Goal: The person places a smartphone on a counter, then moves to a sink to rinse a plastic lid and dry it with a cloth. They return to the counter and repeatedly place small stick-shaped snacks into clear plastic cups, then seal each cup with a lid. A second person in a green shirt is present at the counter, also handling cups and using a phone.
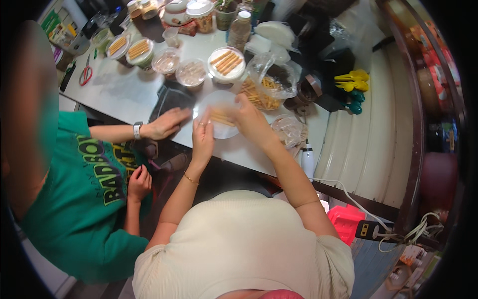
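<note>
At the near edge of a white counter point(112, 94), a person's two hands meet over a pale round container point(226, 132) with biscuit sticks point(222, 117) at its middle. Behind it stands a tub topped with more sticks point(226, 64); an open plastic bag point(271, 74) of sticks lies to its right. Two clear-topped cups point(191, 73) sit toward the far side, and two stick-topped tubs point(139, 50) stand farther left. Bare counter stretches along the left end, near red-handled scissors point(86, 74). The left hand point(202, 140), fingers half bent, is at the container's near-left rim; the right hand point(253, 120) reaches over its right side, fingers curled toward the thumb. Blur hides whether either grips anything. A co-worker's hand point(167, 123) rests beside a dark tray point(172, 102).
</note>
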### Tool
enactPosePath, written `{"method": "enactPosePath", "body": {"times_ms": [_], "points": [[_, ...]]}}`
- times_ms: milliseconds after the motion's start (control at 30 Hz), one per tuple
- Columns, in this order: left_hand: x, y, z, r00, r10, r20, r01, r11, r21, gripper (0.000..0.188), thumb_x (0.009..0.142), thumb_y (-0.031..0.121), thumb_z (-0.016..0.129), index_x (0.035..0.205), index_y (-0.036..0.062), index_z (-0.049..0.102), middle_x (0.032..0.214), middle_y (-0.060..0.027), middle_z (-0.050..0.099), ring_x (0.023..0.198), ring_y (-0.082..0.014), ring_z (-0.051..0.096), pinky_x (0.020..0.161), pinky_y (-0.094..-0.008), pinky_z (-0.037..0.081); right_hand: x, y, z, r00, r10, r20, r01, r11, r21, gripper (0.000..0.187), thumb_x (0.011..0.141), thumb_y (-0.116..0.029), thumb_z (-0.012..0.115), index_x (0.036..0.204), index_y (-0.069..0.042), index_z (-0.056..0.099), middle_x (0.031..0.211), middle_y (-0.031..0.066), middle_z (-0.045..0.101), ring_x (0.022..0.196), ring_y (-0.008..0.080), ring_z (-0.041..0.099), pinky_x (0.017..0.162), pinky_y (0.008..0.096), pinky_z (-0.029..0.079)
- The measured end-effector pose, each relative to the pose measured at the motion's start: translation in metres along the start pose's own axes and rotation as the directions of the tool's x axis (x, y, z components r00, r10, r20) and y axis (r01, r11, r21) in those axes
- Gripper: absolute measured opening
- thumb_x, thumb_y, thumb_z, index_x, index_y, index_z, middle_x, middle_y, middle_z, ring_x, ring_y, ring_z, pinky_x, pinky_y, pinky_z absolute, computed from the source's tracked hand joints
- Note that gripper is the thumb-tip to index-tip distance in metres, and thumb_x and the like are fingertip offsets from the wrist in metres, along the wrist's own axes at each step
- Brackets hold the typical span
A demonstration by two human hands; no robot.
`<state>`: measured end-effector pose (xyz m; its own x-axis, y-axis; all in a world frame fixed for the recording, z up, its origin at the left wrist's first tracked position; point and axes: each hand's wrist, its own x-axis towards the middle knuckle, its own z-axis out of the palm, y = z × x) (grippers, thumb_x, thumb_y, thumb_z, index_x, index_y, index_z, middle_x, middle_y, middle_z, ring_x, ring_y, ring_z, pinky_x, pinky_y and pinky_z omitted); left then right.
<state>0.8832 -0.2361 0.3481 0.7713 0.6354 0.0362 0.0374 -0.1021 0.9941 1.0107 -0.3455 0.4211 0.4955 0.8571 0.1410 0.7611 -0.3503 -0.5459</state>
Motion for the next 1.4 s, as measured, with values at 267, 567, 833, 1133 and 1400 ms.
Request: {"method": "enactPosePath", "body": {"times_ms": [267, 567, 833, 1133, 1400], "points": [[0.000, 0.013, -0.002, 0.999, -0.034, -0.030, 0.033, 0.999, -0.027, 0.046, 0.092, 0.018, 0.047, 0.137, 0.0055, 0.047, 0.117, -0.0133, 0.050, 0.111, -0.0216, 0.048, 0.099, -0.0305, 0.035, 0.004, -0.010, -0.023, 1.000, -0.015, -0.006, 0.015, 0.996, 0.082, 0.018, 0.080, -0.014, 0.065, 0.098, -0.009, 0.068, 0.099, 0.0142, 0.057, 0.089, 0.0291, 0.061, 0.074, 0.0383, 0.049], [0.017, 0.035, 0.016, 0.986, -0.032, -0.166, 0.066, 0.977, 0.202, 0.040, 0.085, 0.020, 0.067, 0.123, 0.0078, 0.061, 0.103, -0.0139, 0.055, 0.101, -0.0241, 0.055, 0.092, -0.0319, 0.042, 0.100, 0.226, -0.149, 0.709, 0.662, 0.242, -0.446, 0.688, -0.572, 0.048, 0.063, -0.015, 0.075, 0.109, -0.003, 0.065, 0.111, 0.0171, 0.065, 0.104, 0.0317, 0.062, 0.089, 0.0368, 0.050], [0.015, 0.031, 0.014, 0.976, -0.053, -0.212, 0.094, 0.978, 0.185, 0.036, 0.083, 0.017, 0.068, 0.117, 0.0081, 0.065, 0.104, -0.0133, 0.057, 0.098, -0.0238, 0.057, 0.089, -0.0331, 0.044, 0.131, 0.274, -0.080, 0.588, 0.615, 0.526, -0.133, 0.715, -0.687, 0.104, 0.063, -0.050, 0.076, 0.142, 0.000, 0.029, 0.139, 0.0286, 0.038, 0.129, 0.0377, 0.041, 0.105, 0.0402, 0.037], [0.011, 0.026, 0.012, 0.968, -0.078, -0.238, 0.103, 0.990, 0.095, 0.036, 0.084, 0.021, 0.067, 0.118, 0.0080, 0.064, 0.113, -0.0161, 0.056, 0.108, -0.0270, 0.054, 0.098, -0.0354, 0.039, 0.136, 0.297, -0.081, 0.675, 0.561, 0.480, -0.102, 0.715, -0.692, 0.114, 0.058, -0.050, 0.077, 0.143, 0.002, 0.022, 0.143, 0.0322, 0.029, 0.130, 0.0417, 0.037, 0.108, 0.0399, 0.034], [0.010, 0.018, 0.011, 0.967, -0.027, -0.253, 0.051, 0.995, 0.089, 0.041, 0.084, 0.026, 0.067, 0.120, 0.0066, 0.063, 0.113, -0.0173, 0.055, 0.108, -0.0293, 0.053, 0.095, -0.0362, 0.041, 0.120, 0.271, -0.124, 0.746, 0.636, 0.198, -0.535, 0.749, -0.392, 0.035, 0.065, -0.011, 0.069, 0.098, 0.002, 0.065, 0.089, 0.0186, 0.068, 0.084, 0.0304, 0.067, 0.075, 0.0397, 0.053]]}}
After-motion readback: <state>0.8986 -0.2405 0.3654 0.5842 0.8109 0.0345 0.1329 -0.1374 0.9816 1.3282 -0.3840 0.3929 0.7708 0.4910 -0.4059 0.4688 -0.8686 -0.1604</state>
